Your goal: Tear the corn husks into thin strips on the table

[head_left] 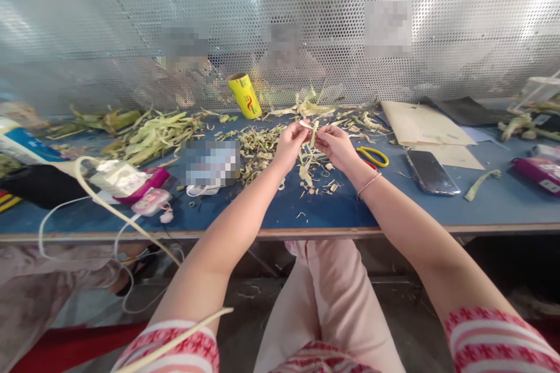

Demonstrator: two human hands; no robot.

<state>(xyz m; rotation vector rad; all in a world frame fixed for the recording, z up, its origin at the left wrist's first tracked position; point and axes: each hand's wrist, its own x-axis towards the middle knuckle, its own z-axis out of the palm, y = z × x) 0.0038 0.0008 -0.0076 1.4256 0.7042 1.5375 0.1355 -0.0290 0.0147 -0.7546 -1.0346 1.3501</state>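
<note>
My left hand [291, 143] and my right hand [335, 144] are close together above the table, fingers pinched. Between them runs a pale green strip of plant stalk [313, 133], gripped by the fingertips of both. Its lower end hangs over a pile of short plant scraps [258, 154] on the blue tabletop. To the right of my right hand lies a pair of yellow-handled scissors [377, 156], partly hidden behind my wrist.
Longer pale green stalks [168, 134] are heaped at the left. A yellow tube [245, 96] stands tilted against the perforated metal panel [332, 29]. Brown paper [422, 122], a phone [432, 172] and a purple pack [538, 173] lie right. Cream cable [126, 210] loops over the table's edge.
</note>
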